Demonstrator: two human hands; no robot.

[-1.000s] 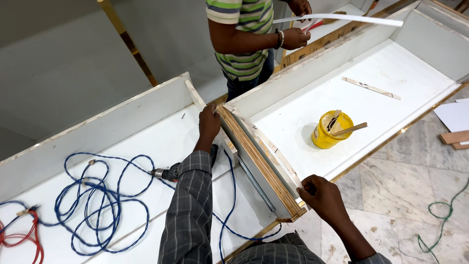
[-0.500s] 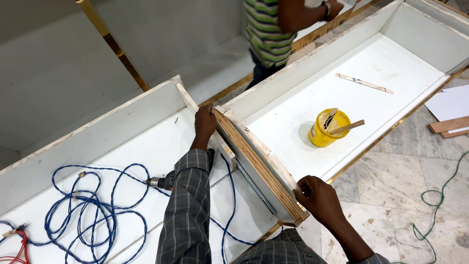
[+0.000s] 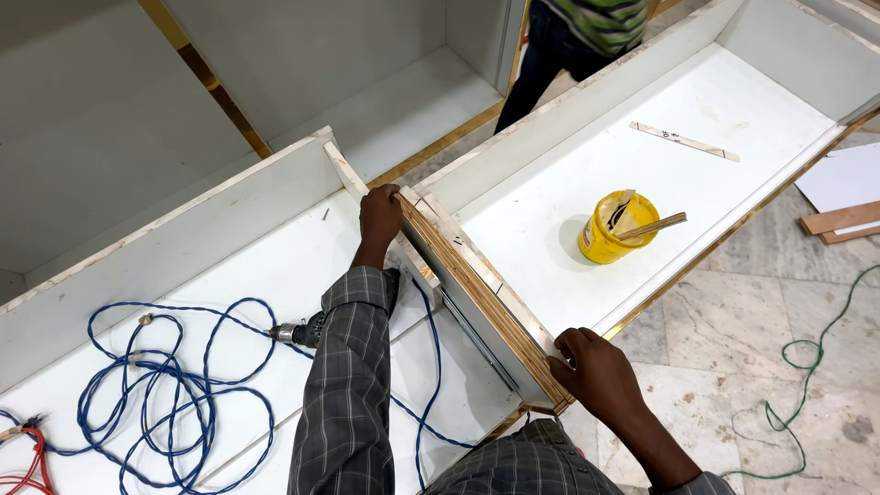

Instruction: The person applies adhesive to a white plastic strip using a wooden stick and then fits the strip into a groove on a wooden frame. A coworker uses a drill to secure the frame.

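My left hand (image 3: pixel 379 214) grips the far end of a plywood-edged end panel (image 3: pixel 477 293) of the right white cabinet box (image 3: pixel 733 101). My right hand (image 3: pixel 594 371) grips the near end of the same panel at the box's front corner. The panel stands between this box and the left white cabinet box (image 3: pixel 183 229). A power drill (image 3: pixel 302 332) lies in the left box, partly hidden under my left sleeve, with a blue cable (image 3: pixel 174 385) coiled beside it.
A yellow tub (image 3: pixel 617 225) with a wooden stick across it stands in the right box, a thin wood strip (image 3: pixel 683 141) beyond it. Another person (image 3: pixel 568 41) stands at the back. A green cord (image 3: pixel 807 367) lies on the marble floor, wood offcuts (image 3: pixel 839 220) at right.
My view has tilted down and closer; the other person has slid toward the top edge. Both hands keep their hold on the panel.
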